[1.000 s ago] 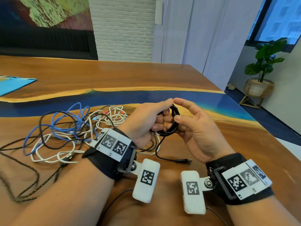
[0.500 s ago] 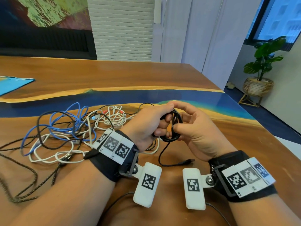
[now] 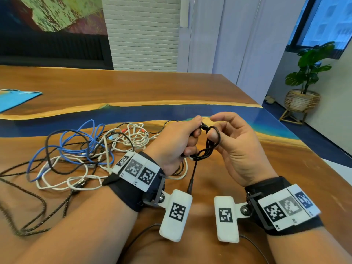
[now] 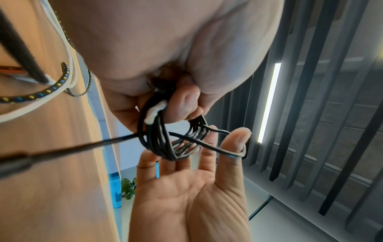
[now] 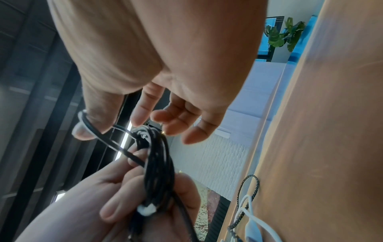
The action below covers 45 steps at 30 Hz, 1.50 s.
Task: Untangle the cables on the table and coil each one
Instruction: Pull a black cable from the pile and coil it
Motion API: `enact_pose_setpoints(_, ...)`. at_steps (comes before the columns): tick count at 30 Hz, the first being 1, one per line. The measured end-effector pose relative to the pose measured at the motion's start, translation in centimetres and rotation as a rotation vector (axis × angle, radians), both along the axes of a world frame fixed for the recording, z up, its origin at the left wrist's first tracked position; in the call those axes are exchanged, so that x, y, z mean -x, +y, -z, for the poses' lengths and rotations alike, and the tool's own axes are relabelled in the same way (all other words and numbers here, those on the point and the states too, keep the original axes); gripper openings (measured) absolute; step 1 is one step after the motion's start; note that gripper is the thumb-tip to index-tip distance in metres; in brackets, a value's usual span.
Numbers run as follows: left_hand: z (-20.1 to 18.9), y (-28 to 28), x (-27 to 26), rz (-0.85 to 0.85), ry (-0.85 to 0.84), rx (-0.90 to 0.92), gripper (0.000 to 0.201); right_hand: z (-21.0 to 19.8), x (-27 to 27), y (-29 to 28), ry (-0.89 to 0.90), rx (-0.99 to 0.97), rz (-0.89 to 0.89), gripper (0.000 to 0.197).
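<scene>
Nearest to us, above the wooden worktop [image 3: 190, 88], our two hands meet over one black cable coil [image 3: 206, 147]. Our left hand [image 3: 177, 143] has its fingers curled round the bundle of turns, gripping it. Our right hand [image 3: 236, 147] is mostly open, fingers loosely bent, with a single loop of the same cable hooked round the thumb [image 3: 213, 135]. From the left wrist view we count about six turns in the bundle, and a small white tie [image 4: 154, 112] sits on it; what lies inside our left fist is hidden. One loose tail with its plug [image 3: 190, 185] hangs down from the coil, its end partly behind the left wrist camera housing.

Further left, the tangle of cables [image 3: 85, 153] lies on the worktop: one blue cable [image 3: 80, 136], one black, one dark braided cable [image 3: 28, 204] running off the left edge, and white ones whose number we cannot tell, since they overlap. Beyond them a blue sheet [image 3: 15, 98] is cut off by the frame. Farthest right, on the floor, one basket [image 3: 302, 101] holds one green plant [image 3: 308, 67].
</scene>
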<state>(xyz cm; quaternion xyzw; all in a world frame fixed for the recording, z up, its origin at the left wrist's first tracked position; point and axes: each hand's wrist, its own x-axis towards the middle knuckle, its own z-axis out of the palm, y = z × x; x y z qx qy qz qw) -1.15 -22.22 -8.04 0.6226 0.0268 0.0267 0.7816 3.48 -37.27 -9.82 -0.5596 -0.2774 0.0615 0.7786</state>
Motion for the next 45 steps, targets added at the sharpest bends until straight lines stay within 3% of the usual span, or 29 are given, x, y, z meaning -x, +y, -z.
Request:
enact_pose_setpoints(6,0.0,0.7,-0.3,-0.132,-0.038,-0.136,0.039,-0.6,0.5,-0.3,0.021,0.014,-0.007,0.028)
enact_pose_setpoints(14,0.3,1.0,-0.7,-0.198,-0.045,-0.184,0.039,-0.1,0.6,0.3,0.048,0.147,-0.147,0.045)
enact_pose_setpoints(18,0.3,1.2,-0.9,-0.220,-0.051,-0.147,0.040,-0.8,0.6,-0.2,-0.002,0.156,-0.042,0.013)
enact_pose_setpoints(22,0.2,1.0,-0.9,-0.191,-0.059,-0.157,0.039,-1.6,0.4,-0.9,0.189,0.041,0.020,0.018)
enact_pose_setpoints(26,-0.1,1.9,-0.7,-0.149,-0.022,-0.003,0.043,-1.3,-0.2,-1.5,0.210,0.139,0.065,0.020)
enact_pose_setpoints(30,-0.5,1.4,-0.1,0.009,-0.021,0.237,0.045,-0.7,-0.6,-1.0,0.004,0.284,0.258,0.020)
enact_pose_setpoints(33,-0.5,0.7,0.0,0.069,-0.048,0.292,0.044,0.0,-0.1,0.0,-0.093,0.324,0.241,0.014)
enact_pose_setpoints(38,-0.3,0.2,-0.1,-0.014,-0.118,0.115,0.044,0.9,0.2,1.1,0.024,0.258,0.187,0.018)
enact_pose_setpoints(45,0.3,0.5,-0.5,-0.128,-0.180,-0.108,0.043,0.3,0.9,1.3,0.270,0.008,-0.061,0.029)
